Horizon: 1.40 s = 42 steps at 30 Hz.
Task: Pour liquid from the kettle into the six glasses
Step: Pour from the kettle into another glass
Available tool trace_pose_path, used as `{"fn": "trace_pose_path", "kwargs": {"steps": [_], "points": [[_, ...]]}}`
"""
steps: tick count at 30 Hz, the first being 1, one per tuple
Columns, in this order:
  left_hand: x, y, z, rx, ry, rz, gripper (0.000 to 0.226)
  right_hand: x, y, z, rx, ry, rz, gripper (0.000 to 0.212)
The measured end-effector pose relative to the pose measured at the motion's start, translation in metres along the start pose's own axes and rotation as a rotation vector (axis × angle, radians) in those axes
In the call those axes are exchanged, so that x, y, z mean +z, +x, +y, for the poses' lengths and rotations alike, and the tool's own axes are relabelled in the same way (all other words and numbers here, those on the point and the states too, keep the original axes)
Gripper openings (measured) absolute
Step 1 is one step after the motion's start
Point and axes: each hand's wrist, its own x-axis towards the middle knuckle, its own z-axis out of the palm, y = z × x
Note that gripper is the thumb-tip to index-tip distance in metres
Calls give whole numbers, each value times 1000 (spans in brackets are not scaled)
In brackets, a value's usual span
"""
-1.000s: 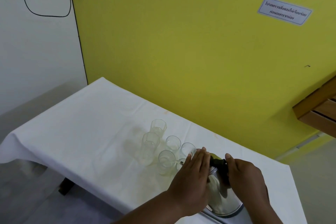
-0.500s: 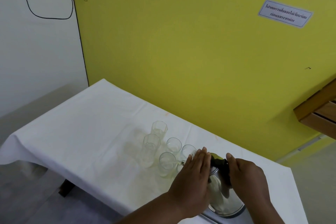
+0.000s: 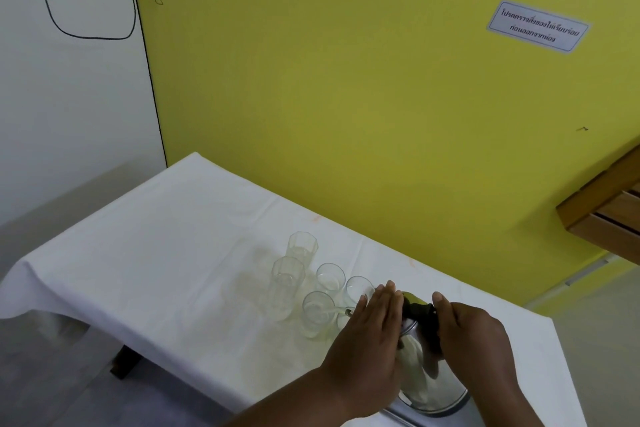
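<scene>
The kettle [image 3: 420, 367], a shiny steel one with a dark handle, is tipped forward near the right end of the desk [image 3: 156, 270], close to its near edge, with its spout reaching toward the cluster of glasses. The right hand [image 3: 474, 336] is wrapped around the handle, fingers curled tight on it. The left hand [image 3: 367, 350] lies flat against the kettle's side and top, fingers [image 3: 384, 302] straight and pressed together, steadying the tilt rather than gripping.

A thin pale stream appears to run from the spout tip into the near small glass [image 3: 317, 314], so the pour into that one looks to be under way. How full it is, I cannot say; the glass is clear and so is the liquid.

Beyond it, toward the desk's far edge by the yellow wall, stand two tall faceted glasses [image 3: 287, 282] [image 3: 302, 248], and both seem to carry a liquid line partway up, so I would guess they are served. Two more small glasses [image 3: 330, 277] [image 3: 359, 289] stand between those and the kettle; whether they hold anything is not clear. A sixth glass is mostly hidden behind the left hand, just beside the spout.

My judgement: somewhere around the middle of the job, with at least the glasses nearest the kettle left to fill.
</scene>
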Motion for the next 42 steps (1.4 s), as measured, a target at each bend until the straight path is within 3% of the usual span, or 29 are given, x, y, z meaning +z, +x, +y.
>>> {"fn": "trace_pose_path", "kwargs": {"steps": [16, 23, 29, 36, 42], "points": [[1, 0, 5, 23, 26, -22, 79, 5, -4, 10, 63, 25, -8, 56], [0, 8, 14, 97, 103, 16, 74, 12, -14, 22, 240, 356, 43, 60], [-13, 26, 18, 124, 158, 84, 72, 10, -3, 18, 238, 537, 113, 60], [-24, 56, 8, 100, 127, 121, 74, 1, 33, 6, 156, 426, 121, 54], [-16, 67, -11, 29, 79, 58, 69, 6, 57, -3, 112, 248, 73, 58]]}}
